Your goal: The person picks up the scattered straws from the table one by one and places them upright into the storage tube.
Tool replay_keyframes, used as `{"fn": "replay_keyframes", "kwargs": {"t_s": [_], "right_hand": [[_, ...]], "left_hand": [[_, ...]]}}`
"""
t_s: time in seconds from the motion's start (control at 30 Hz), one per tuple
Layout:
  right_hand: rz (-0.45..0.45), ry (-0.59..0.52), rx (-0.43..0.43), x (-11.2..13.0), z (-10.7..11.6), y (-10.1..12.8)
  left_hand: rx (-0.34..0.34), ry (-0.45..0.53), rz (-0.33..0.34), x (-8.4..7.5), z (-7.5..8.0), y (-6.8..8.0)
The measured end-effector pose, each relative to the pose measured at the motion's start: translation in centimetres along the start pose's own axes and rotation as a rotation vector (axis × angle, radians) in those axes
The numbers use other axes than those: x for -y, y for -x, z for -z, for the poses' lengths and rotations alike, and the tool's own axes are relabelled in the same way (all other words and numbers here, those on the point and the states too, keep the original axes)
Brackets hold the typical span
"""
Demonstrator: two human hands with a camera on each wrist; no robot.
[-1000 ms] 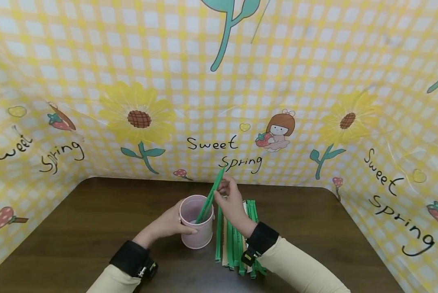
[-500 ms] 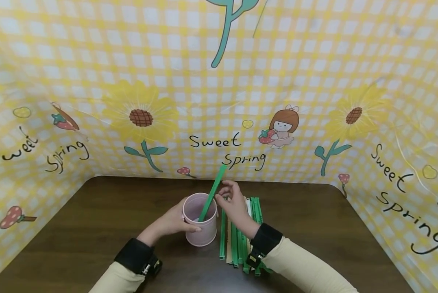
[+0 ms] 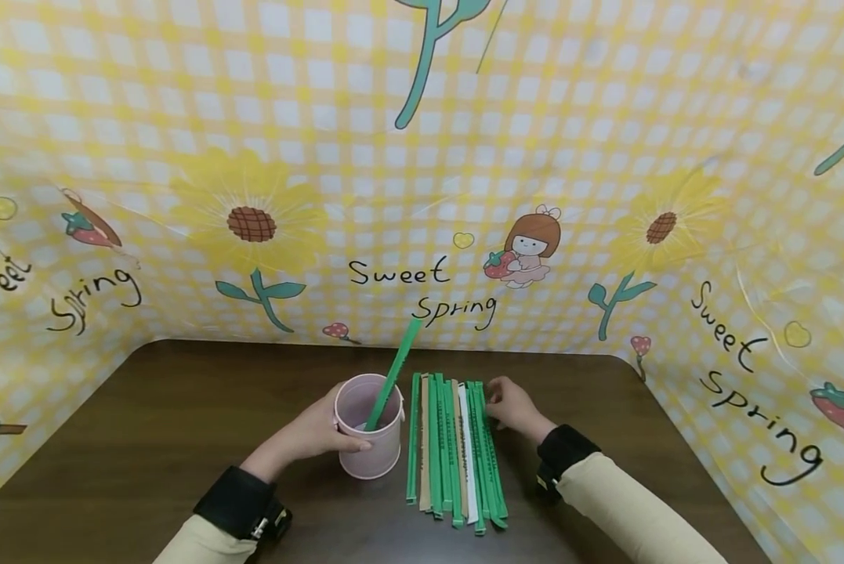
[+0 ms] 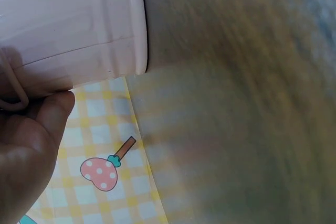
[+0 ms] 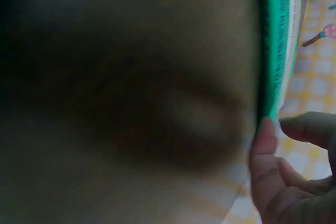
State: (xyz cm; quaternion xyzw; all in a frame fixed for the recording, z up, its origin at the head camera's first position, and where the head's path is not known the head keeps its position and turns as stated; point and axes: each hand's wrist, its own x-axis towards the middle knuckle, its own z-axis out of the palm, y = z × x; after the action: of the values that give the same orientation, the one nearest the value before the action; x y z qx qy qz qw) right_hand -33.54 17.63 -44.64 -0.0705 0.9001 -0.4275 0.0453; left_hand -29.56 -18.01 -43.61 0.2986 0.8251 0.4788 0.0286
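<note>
— Pink cup (image 3: pixel 368 427) stands on the dark wooden surface (image 3: pixel 182 423), near the middle; the left hand (image 3: pixel 319 431) is wrapped around its left side. One green stick (image 3: pixel 392 374) leans inside it, its top tilted to the far right.

— And the right hand (image 3: pixel 506 407)?

— It rests at the far right end of the row of sticks (image 3: pixel 457 446) lying just right of the cup, fingertips touching the outermost green one. Whether that grip has pinched it, the views don't show.
</note>
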Motion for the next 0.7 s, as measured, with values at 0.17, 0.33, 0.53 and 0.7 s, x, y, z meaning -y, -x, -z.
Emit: {"fn": "replay_keyframes", "kwargs": {"t_s": [0.17,0.33,0.53,0.7], "right_hand": [[-0.052,0.024,0.036,-0.3,-0.27,0.06],[-0.046,0.066,0.051,0.2,-0.33,0.11],[-0.045,0.114,0.045,0.53,-0.5,-0.07],[-0.057,0.116,0.052,0.54,-0.77,0.04]], "left_hand": [[-0.001,-0.001,0.006,-0.12,0.15,0.46],[-0.001,0.005,0.014,-0.21,0.13,0.37],[-0.004,0.011,0.013,-0.37,0.13,0.41],[0.011,0.019,-0.005,-0.21,0.18,0.44]]}}
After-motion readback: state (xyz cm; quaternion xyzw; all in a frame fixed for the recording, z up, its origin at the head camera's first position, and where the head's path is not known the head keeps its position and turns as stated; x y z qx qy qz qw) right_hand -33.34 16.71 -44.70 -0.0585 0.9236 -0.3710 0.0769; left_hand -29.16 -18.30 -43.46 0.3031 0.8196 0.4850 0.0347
